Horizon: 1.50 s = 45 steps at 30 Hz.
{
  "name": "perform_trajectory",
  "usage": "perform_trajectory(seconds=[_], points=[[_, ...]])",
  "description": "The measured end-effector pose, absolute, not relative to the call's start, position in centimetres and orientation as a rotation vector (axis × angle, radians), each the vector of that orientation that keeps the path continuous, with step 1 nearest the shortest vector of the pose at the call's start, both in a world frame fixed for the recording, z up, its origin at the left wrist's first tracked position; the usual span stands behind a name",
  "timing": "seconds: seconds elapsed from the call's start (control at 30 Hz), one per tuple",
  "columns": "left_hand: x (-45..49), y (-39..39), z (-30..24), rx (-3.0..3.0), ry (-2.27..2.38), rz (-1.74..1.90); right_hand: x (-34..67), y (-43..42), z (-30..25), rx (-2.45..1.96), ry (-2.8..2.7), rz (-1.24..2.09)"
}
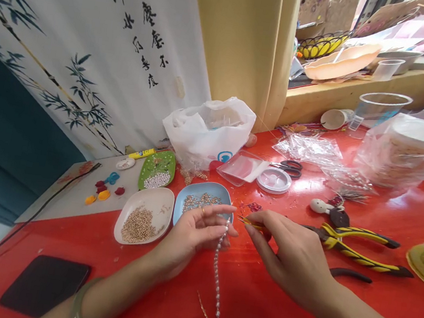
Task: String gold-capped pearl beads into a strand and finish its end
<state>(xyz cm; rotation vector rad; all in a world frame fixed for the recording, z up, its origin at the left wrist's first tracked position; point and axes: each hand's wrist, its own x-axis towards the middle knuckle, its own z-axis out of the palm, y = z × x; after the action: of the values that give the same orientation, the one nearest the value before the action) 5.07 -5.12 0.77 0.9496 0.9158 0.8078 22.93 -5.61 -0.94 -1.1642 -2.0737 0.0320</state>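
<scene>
My left hand [196,234] is closed in a pinch on one end of a beaded chain [217,274]. The chain's pale, pearl-like beads hang down, and a thin gold chain end [205,311] trails at the bottom. Facing it, my right hand [290,248] is wrapped round a small pointed tool [255,226] with orange-yellow on it; the fingers hide most of it, so its exact kind is unclear. The tool's tip is close to the top of the beaded chain. Behind my left hand stands a blue dish [183,189] of metallic beads.
A white dish [121,220] of gold beads and a green dish [146,168] stand to the left. Yellow-and-black pliers [361,250] lie right of my right hand. Farther back are scissors [291,166], a white plastic bag [208,132] and a round spool [273,180]. A black flat pad [45,285] lies front left.
</scene>
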Motion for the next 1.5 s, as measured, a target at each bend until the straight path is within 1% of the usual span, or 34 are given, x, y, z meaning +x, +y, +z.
perform_trajectory(seconds=[0.13, 0.37, 0.6, 0.7, 1.5], points=[[5.1, -5.0, 0.6, 0.931, 0.973, 0.823, 22.8, -5.7, -1.1, -1.062, -2.109, -0.091], [5.2, -5.1, 0.7, 0.962, 1.001, 0.837, 22.8, -5.7, -1.3, -1.063, -2.11, -0.07], [5.2, -5.0, 0.8, 0.915, 1.004, 0.852, 23.1, -5.3, -1.5, -0.937, -2.158, -0.371], [5.1, -5.0, 0.7, 0.866, 0.947, 0.83, 23.2, -5.2, -1.8, -0.913, -2.148, -0.43], [4.9, -4.7, 0.0, 0.839, 0.91, 0.828, 23.2, -5.4, -2.2, -0.894, -2.166, -0.459]])
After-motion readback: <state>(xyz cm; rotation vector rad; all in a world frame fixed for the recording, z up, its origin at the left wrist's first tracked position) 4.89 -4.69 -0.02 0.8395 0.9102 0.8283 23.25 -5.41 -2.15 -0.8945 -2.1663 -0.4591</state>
